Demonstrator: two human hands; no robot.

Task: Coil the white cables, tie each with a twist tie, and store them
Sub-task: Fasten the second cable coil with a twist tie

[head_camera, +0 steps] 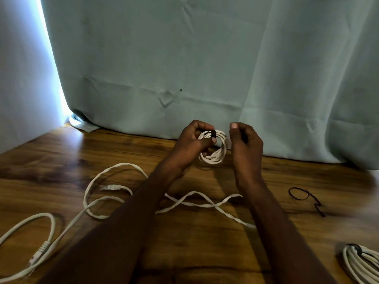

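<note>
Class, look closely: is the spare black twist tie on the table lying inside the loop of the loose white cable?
No: the spare black twist tie lies alone on bare wooden table, right of both arms, apart from the loose white cable.

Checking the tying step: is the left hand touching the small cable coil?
Touching. The head view shows the left hand gripping the coil beside its black tie.

White coiled cable (215,148), black twist tie (213,133) around it
</note>
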